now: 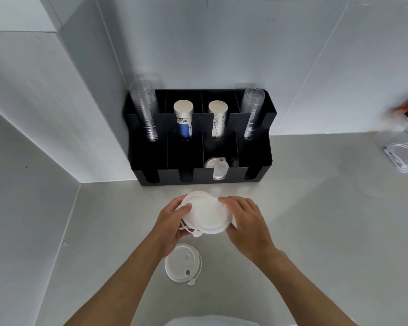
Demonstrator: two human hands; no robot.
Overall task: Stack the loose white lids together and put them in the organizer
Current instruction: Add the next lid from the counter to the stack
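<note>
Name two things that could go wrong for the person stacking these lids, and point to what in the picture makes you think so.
1. The lids in hand sit slightly offset and are pinched only at their edges by the left hand and right hand, so the stack might slip apart.
2. One loose lid lies on the counter partly under the left forearm; it could be knocked or forgotten before the stack goes into the black organizer.

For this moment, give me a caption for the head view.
Both hands hold white lids before the organizer; one lid remains.
</note>
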